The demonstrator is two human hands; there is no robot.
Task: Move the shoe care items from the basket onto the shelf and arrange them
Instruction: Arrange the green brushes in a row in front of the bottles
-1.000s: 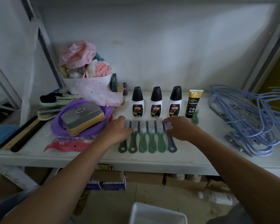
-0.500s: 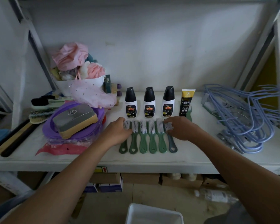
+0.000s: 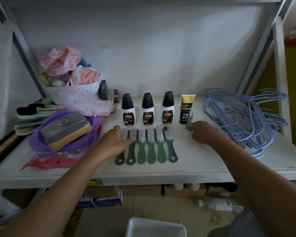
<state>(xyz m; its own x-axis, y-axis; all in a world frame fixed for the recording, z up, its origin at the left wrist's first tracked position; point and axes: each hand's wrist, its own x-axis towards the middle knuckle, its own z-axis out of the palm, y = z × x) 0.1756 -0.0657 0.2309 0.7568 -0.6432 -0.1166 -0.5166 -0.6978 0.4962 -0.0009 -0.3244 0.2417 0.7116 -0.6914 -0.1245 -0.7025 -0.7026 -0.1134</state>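
Observation:
Several green-handled shoe brushes lie side by side on the white shelf, bristles up. Behind them stand three white polish bottles with black caps and a black-and-gold tube. My left hand lies flat on the leftmost brushes, fingers spread. My right hand is closed on a small green brush that rests beside the tube. The white basket shows at the bottom edge, below the shelf.
A purple basin with a grey-and-tan sponge block sits at left, with larger brushes behind it. A white tub of pink bath puffs stands at the back left. Blue hangers are piled at right. Cardboard boxes sit under the shelf.
My right hand left the rightmost brush in the row and moved right to the small green brush by the tube. My left hand stays on the left brushes.

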